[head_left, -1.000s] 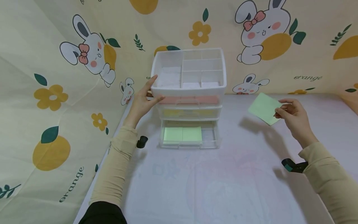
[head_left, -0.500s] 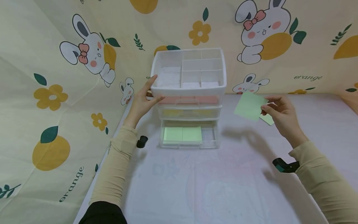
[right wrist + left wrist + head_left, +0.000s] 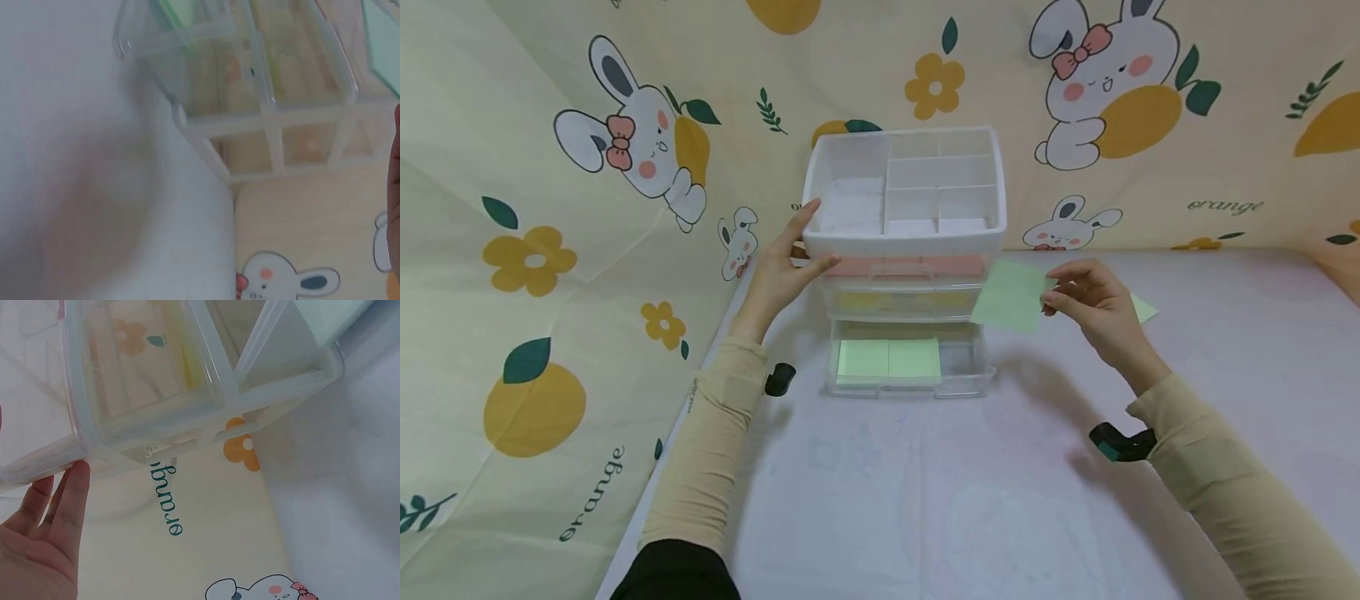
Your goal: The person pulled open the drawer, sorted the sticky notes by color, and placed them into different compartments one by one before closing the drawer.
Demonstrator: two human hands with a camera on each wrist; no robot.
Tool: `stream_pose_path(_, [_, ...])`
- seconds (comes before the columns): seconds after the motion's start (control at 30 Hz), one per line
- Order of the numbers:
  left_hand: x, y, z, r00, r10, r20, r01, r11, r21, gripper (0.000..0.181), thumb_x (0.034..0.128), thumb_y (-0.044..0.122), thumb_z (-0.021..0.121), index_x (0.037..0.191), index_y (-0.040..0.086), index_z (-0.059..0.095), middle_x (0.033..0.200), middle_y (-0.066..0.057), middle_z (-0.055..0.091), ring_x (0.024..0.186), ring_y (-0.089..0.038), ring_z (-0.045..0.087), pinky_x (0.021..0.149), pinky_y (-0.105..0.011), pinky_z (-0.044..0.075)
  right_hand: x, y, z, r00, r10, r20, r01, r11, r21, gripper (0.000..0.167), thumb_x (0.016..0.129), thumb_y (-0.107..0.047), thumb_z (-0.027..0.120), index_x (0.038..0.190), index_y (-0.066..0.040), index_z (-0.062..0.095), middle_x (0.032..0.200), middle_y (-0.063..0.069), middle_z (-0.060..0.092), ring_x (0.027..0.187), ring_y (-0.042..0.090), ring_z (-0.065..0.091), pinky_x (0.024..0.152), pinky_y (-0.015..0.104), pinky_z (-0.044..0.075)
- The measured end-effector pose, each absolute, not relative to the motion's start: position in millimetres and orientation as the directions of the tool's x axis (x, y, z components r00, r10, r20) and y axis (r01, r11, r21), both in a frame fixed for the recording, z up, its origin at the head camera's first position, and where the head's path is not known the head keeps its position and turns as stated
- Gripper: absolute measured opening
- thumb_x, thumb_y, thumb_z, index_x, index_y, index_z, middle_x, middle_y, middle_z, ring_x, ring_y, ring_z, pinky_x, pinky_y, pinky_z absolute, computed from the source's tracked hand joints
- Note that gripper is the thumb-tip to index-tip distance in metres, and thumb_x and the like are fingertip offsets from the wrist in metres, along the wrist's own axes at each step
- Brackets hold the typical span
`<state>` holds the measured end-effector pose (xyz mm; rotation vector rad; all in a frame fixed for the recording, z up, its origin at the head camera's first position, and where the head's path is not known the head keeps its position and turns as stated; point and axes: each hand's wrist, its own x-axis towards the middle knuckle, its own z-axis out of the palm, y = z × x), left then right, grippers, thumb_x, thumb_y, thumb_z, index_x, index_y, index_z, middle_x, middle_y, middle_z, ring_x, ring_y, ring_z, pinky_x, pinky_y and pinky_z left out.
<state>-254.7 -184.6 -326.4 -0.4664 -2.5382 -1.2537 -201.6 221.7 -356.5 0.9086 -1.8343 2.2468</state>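
A clear and white drawer organizer (image 3: pixel 906 244) stands toward the back of the table, its bottom drawer (image 3: pixel 962 362) pulled out. Two pale green sticky-note pads (image 3: pixel 863 359) lie side by side in that drawer. My left hand (image 3: pixel 777 279) rests on the organizer's left front corner, fingers extended along the side and thumb against the front. Between thumb and fingers, my right hand (image 3: pixel 1097 317) pinches another green sticky-note pad (image 3: pixel 1011 296) just right of the organizer. A further piece of green paper (image 3: pixel 1144 310) shows partly behind the right hand.
Pink contents (image 3: pixel 955 266) and yellow contents (image 3: pixel 865 301) show through the two upper drawers, which are closed. The compartmented top tray (image 3: pixel 850 204) holds nothing visible. A fabric backdrop (image 3: pixel 865 67) printed with rabbits and oranges rises behind and on the left of the table.
My right hand has moved left with the green pad, bringing it next to the organizer. A green piece behind it has come into sight. The left hand stays at the organizer's corner.
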Motion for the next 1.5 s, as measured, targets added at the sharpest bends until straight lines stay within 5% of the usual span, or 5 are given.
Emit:
stream_pose_path(0.43, [-253.8,-184.0,-325.5,-0.911,0.155,0.381,0.397,0.574,0.716,0.076,0.0794,0.038,0.072,0.140,0.049,0.029,0.133,-0.011,0.053,0.094,-0.026,0.063,0.079,-0.040,0.054,-208.2,185.5,-384.6,-0.848,-0.307,0.432,-0.419,-0.111,-0.901,0.015,0.084,0.013,0.057,0.099,0.009,0.057,0.082,-0.002,0.070,0.070,0.013,0.066,0.063,0.022,0.054])
stream_pose_path(0.67, [-253.3,-184.2,-326.9,-0.906,0.161,0.391,0.408,0.576,0.708,0.076,0.0799,0.037,0.071,0.142,0.047,0.028,0.134,-0.011,0.053,0.093,-0.027,0.063,0.079,-0.040,0.054,-210.2,175.9,-399.7,-0.870,-0.304,0.388,-0.428,0.077,-0.900,0.012,0.086,0.007,0.058,0.097,0.011,0.057,0.082,-0.010,0.067,0.070,0.007,0.064,0.060,0.020,0.052])
stream_pose_path(0.8, [-253.8,-185.1,-327.8,-0.905,0.162,0.394,0.412,0.571,0.710,0.076,0.0798,0.038,0.071,0.141,0.048,0.028,0.132,-0.011,0.054,0.091,-0.025,0.063,0.079,-0.039,0.054,-209.8,171.0,-405.1,-0.895,-0.277,0.349,-0.411,0.212,-0.886,0.009,0.086,0.002,0.062,0.095,0.005,0.061,0.081,-0.008,0.068,0.070,0.003,0.062,0.060,0.020,0.051])
stream_pose_path(1.07, [-254.9,-185.0,-328.1,-0.908,0.163,0.387,0.407,0.568,0.716,0.075,0.0792,0.040,0.071,0.139,0.052,0.028,0.130,-0.013,0.055,0.092,-0.025,0.063,0.078,-0.039,0.054,-193.9,157.7,-388.0,-0.922,-0.273,0.275,-0.374,0.444,-0.814,0.009,0.086,0.000,0.063,0.095,0.003,0.063,0.087,0.020,0.066,0.066,0.014,0.057,0.058,0.016,0.044])
stream_pose_path(1.5, [-255.4,-185.7,-327.9,-0.905,0.168,0.391,0.415,0.556,0.720,0.074,0.0794,0.041,0.071,0.139,0.053,0.028,0.132,-0.011,0.053,0.092,-0.027,0.062,0.078,-0.039,0.054,-209.4,163.5,-413.0,-0.908,-0.382,0.170,-0.374,0.560,-0.739,0.014,0.090,-0.011,0.059,0.103,-0.012,0.066,0.086,0.006,0.066,0.066,0.014,0.047,0.057,0.022,0.041])
